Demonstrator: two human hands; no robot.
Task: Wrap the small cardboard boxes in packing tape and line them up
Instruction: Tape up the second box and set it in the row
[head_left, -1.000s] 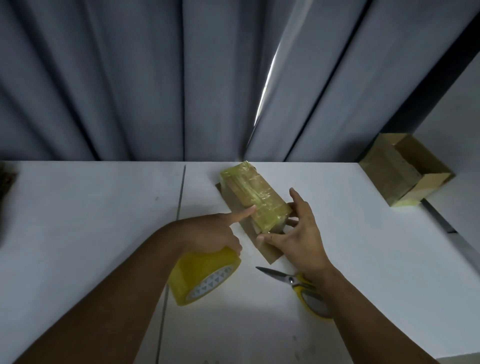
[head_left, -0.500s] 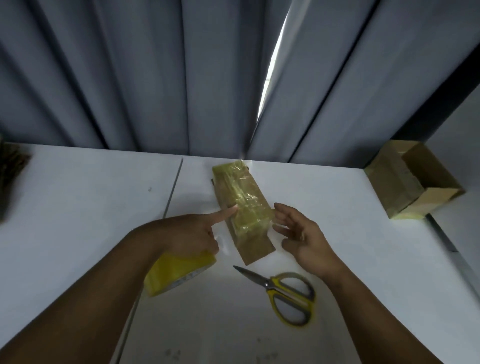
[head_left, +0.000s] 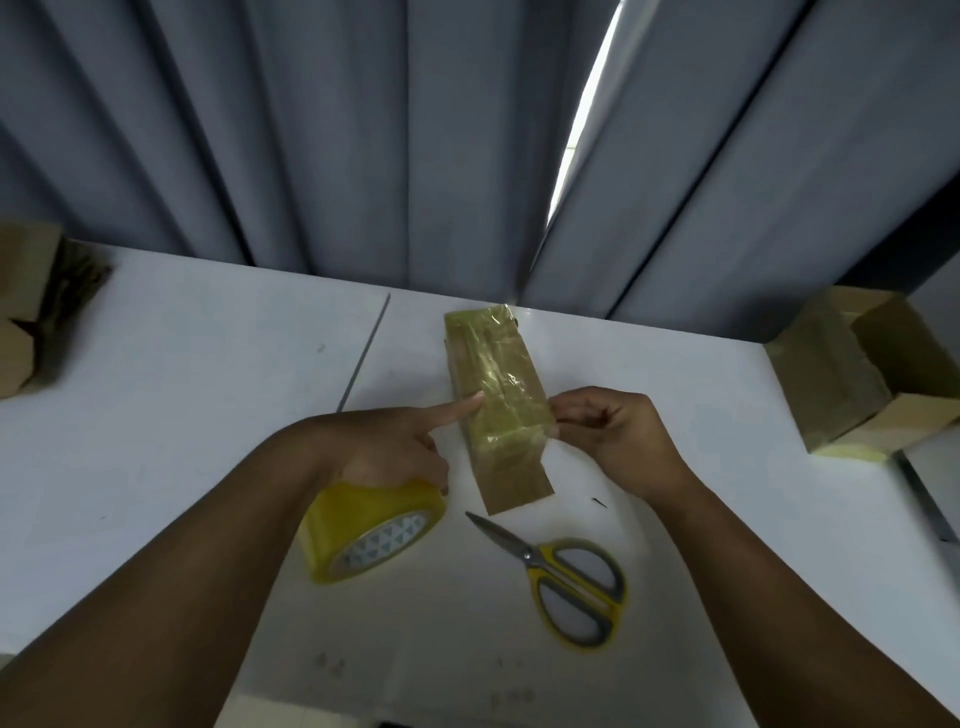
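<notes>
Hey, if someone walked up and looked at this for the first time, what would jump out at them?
The tape-wrapped box at the middle of the white table, with the left hand pointing a finger onto its side and the right hand pinching its near right edge. Next, the yellow roll of tape just below the left hand and the yellow scissors nearer the person.

Grey curtains (head_left: 363, 130) hung beyond the left hand (head_left: 395, 447). A daylight slit (head_left: 587, 119) glowed above the right hand (head_left: 618, 436), and a white table (head_left: 156, 389) lay beneath both.

Tape roll (head_left: 363, 530) lies left of scissors (head_left: 566, 582), both before the wrapped box (head_left: 498, 395).
</notes>
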